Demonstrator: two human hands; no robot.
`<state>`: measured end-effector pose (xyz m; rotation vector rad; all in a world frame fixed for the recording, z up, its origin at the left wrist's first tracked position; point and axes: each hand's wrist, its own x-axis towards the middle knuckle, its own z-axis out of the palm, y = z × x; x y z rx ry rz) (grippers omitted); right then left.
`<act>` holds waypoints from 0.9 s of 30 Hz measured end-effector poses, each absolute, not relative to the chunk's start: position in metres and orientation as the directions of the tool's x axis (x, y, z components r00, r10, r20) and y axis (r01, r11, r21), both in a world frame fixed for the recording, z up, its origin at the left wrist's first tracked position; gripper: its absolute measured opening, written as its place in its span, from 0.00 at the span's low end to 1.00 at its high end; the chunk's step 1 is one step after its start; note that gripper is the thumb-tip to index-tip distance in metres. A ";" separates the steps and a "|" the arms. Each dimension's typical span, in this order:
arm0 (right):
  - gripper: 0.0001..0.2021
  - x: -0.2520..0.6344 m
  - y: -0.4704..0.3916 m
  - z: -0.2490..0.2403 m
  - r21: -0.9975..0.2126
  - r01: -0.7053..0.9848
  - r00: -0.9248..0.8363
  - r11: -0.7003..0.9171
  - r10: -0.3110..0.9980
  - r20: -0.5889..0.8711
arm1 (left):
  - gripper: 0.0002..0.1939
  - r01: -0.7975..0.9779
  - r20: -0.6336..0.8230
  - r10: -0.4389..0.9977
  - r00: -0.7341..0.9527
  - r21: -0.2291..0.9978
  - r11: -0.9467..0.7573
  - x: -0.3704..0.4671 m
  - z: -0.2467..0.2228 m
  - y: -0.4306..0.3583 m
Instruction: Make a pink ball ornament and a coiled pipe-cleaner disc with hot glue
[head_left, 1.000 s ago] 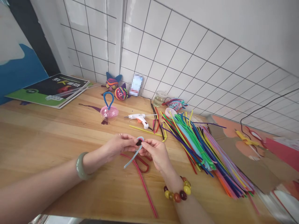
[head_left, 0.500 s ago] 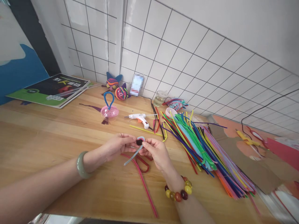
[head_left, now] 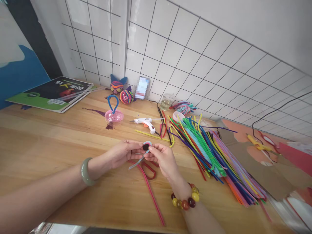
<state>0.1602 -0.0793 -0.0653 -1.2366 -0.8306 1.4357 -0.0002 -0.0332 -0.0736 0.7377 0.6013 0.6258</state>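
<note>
Between my two hands is a small coil of pipe cleaner with a black centre, a pink layer and a light blue outer layer. The light blue pipe cleaner trails from it toward the lower left as a loose end. My left hand pinches the coil from the left, a green bangle on its wrist. From the right, my right hand pinches the light blue strand at the coil's edge. Under the hands lie a pink pipe cleaner and red-handled scissors, the blades hidden.
A white glue gun lies behind the hands, near a pink clear dish with a blue loop. To the right spreads a big pile of coloured pipe cleaners. Farther back are a phone, a glass jar and pipe-cleaner-covered figures.
The hands stay almost in place, with the black-centred coil shifted very slightly. The loose light blue end has swung a little left. The whole view has tilted slightly.
</note>
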 end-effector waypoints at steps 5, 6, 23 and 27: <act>0.11 0.159 -0.080 -0.067 -0.930 -0.282 0.053 -0.236 0.964 -0.261 | 0.07 -0.303 -0.267 0.702 0.660 0.761 0.574 -0.001 -0.076 -0.033; 0.11 0.158 -0.080 -0.067 -0.928 -0.288 0.055 -0.236 0.963 -0.262 | 0.07 -0.298 -0.266 0.707 0.655 0.769 0.565 -0.001 -0.076 -0.033; 0.13 0.158 -0.081 -0.071 -0.912 -0.336 -0.006 -0.235 0.969 -0.247 | 0.09 -0.255 -0.213 0.805 0.554 0.877 0.407 0.002 -0.081 -0.032; 0.14 0.159 -0.082 -0.069 -0.919 -0.302 -0.029 -0.253 0.966 -0.257 | 0.11 -0.203 -0.190 0.816 0.545 0.915 0.349 0.000 -0.079 -0.031</act>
